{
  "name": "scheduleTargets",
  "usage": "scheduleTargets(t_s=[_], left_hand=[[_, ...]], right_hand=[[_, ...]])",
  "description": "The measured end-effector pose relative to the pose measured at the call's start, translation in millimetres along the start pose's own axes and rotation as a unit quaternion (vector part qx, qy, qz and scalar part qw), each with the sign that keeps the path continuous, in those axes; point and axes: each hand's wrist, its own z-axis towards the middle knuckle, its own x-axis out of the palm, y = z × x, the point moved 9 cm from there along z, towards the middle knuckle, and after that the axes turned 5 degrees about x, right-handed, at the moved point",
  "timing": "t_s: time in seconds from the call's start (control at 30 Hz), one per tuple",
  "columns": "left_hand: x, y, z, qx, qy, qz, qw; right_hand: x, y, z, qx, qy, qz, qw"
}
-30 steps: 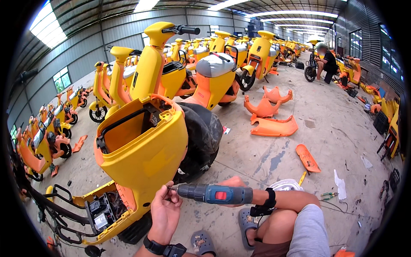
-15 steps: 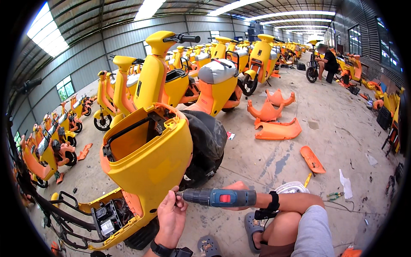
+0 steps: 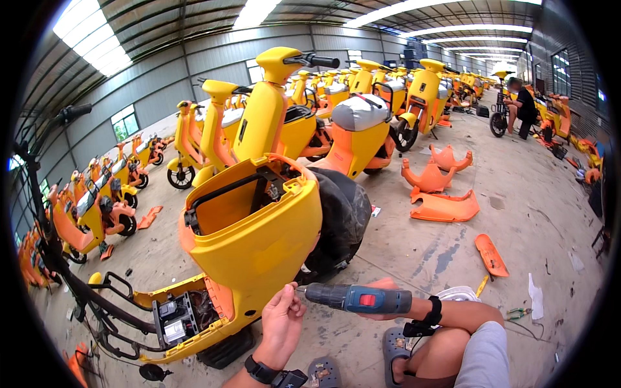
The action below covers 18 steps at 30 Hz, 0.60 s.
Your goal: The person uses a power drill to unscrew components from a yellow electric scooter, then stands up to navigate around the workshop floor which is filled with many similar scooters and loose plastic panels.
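Note:
My right hand (image 3: 383,284) grips a blue-and-black cordless drill (image 3: 369,299) with a red patch on its side, and the drill mostly hides the fingers. The drill lies level, its front end pointing left at the scooter's yellow body panel (image 3: 259,233). Right at its tip, my left hand (image 3: 283,320) pinches thumb and finger together; anything between them is too small to make out. The partly stripped scooter has an open-topped seat compartment (image 3: 226,208) and an uncovered footboard with electrical parts (image 3: 176,320). Its rear wheel (image 3: 333,255) is behind the panel.
Orange shell pieces (image 3: 445,205) and a long orange cover (image 3: 491,255) lie on the concrete floor to the right. Green-handled pliers (image 3: 517,313) rest near a white scrap (image 3: 535,296). Many yellow scooters (image 3: 268,119) stand behind. Another person (image 3: 521,107) sits far right.
The view has swung slightly left, so the whole scene sits farther right. Both hands and the drill stay close to the same panel; the left fingertips look a bit more extended.

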Motion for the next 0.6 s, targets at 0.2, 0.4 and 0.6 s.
scheduleTargets(t_s=[0.2,0.4,0.6], left_hand=[[-6.6,7.3,0.0,-0.009,-0.034,0.005,0.999],[-6.9,12.8,1.7,0.005,-0.041,-0.004,0.999],[-11.5,17.9,6.3,0.002,-0.049,-0.007,0.999]], right_hand=[[0.4,2.4,3.5,0.020,0.009,-0.048,0.999],[1.2,2.4,2.7,0.003,0.003,-0.053,0.999],[5.1,-7.6,-0.8,0.004,0.019,-0.076,0.997]])
